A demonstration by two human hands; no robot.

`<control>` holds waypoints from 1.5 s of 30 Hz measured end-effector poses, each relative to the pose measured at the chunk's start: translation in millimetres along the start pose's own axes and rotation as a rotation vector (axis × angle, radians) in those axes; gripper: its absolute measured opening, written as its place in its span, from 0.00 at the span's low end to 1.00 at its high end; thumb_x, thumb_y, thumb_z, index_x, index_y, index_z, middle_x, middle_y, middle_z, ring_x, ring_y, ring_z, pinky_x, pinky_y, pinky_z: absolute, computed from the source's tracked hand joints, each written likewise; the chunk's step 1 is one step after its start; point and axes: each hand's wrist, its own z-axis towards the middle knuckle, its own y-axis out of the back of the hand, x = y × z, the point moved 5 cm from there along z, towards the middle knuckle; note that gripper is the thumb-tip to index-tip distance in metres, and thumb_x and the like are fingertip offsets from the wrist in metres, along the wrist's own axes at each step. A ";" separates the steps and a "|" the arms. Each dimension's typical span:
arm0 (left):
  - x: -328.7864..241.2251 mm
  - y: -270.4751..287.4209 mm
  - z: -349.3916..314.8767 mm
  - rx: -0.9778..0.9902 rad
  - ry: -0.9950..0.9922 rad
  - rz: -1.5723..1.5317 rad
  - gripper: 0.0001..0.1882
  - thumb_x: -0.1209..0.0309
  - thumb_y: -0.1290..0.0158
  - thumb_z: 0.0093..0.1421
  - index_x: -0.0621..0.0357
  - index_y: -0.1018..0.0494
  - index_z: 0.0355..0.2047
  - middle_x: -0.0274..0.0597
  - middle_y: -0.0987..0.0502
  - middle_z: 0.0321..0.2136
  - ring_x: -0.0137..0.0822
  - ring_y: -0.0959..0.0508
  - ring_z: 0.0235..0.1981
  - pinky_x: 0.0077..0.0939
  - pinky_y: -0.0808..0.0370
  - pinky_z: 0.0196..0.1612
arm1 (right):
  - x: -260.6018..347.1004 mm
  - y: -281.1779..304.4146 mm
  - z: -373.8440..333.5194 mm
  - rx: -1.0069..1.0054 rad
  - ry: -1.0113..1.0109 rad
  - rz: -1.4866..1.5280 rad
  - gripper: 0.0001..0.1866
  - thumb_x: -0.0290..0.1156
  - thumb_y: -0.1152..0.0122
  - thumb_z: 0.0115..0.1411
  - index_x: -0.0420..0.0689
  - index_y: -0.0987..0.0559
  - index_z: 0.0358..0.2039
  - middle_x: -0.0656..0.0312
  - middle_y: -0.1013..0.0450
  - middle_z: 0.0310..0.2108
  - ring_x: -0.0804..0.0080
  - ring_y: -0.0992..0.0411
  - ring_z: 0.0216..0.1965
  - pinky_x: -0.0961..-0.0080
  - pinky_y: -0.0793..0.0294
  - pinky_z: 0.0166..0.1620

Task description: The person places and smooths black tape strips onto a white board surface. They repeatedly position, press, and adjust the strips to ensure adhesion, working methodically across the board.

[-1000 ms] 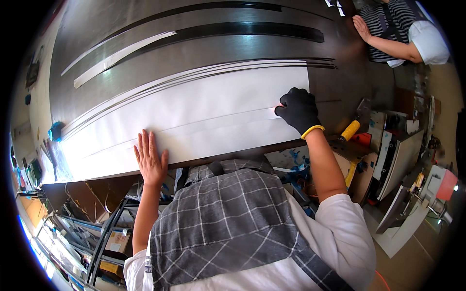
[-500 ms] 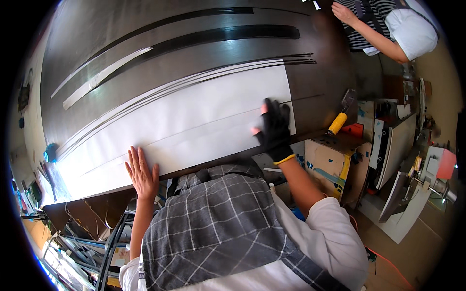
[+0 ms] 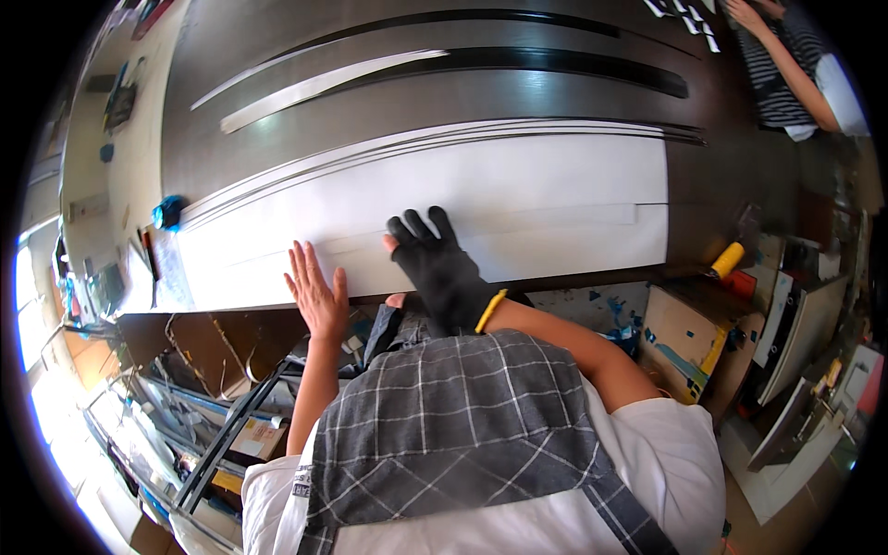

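Note:
A long white sheet (image 3: pixel 555 166) lies along the near edge of the dark table, with a faint long strip or seam running across it. My bare left hand (image 3: pixel 317 291) rests on the sheet's near edge, fingers stretched out. To its right, my right hand (image 3: pixel 439 264) wears a black glove with a yellow cuff and bare tips at the thumb side. Its fingers are spread over the middle of the sheet, and I see nothing in it. Several thin dark rods (image 3: pixel 546 128) lie along the sheet's far edge.
Beyond the sheet lie long black strips (image 3: pixel 592 65) and a pale strip (image 3: pixel 333 90). A yellow-handled tool (image 3: pixel 728 260) lies at the table's right corner. A blue crumpled item (image 3: pixel 167 213) sits at the left end. A co-worker's arm (image 3: pixel 786 69) reaches in at far right.
My right hand has moved left along the sheet, closer to my left hand. The whole view has shifted, so the table appears further right. My left hand stays on the near edge.

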 end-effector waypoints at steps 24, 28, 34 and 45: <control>-153.2 -1.9 31.7 0.160 -0.596 -0.199 0.31 0.65 0.43 0.58 0.57 0.35 0.61 0.53 0.33 0.60 0.53 0.44 0.68 0.55 0.55 0.69 | -170.9 153.4 -161.7 -0.353 -0.639 -0.717 0.47 0.53 0.35 0.53 0.38 0.43 0.64 0.46 0.46 0.66 0.45 0.50 0.67 0.39 0.59 0.67; -257.7 -15.4 35.2 0.223 -0.876 -0.360 0.22 0.68 0.42 0.55 0.57 0.26 0.52 0.44 0.25 0.41 0.47 0.27 0.48 0.42 0.31 0.52 | -178.8 187.4 -180.4 -0.556 -0.734 -0.711 0.36 0.44 0.33 0.53 0.42 0.36 0.58 0.48 0.42 0.63 0.42 0.48 0.64 0.40 0.50 0.64; -368.8 -67.4 36.3 0.280 -1.036 -0.214 0.21 0.73 0.47 0.58 0.51 0.28 0.53 0.38 0.27 0.28 0.41 0.22 0.30 0.35 0.23 0.27 | -161.9 183.8 -181.3 -0.710 -0.789 -0.665 0.19 0.26 0.29 0.41 0.46 0.25 0.36 0.51 0.38 0.56 0.45 0.45 0.61 0.44 0.44 0.61; -379.8 -77.3 35.7 0.297 -0.934 -0.087 0.28 0.73 0.49 0.57 0.43 0.33 0.60 0.37 0.28 0.31 0.38 0.22 0.30 0.33 0.23 0.26 | -147.1 177.9 -181.3 -0.804 -0.770 -0.608 0.23 0.28 0.33 0.45 0.46 0.27 0.44 0.47 0.38 0.60 0.41 0.43 0.62 0.38 0.49 0.62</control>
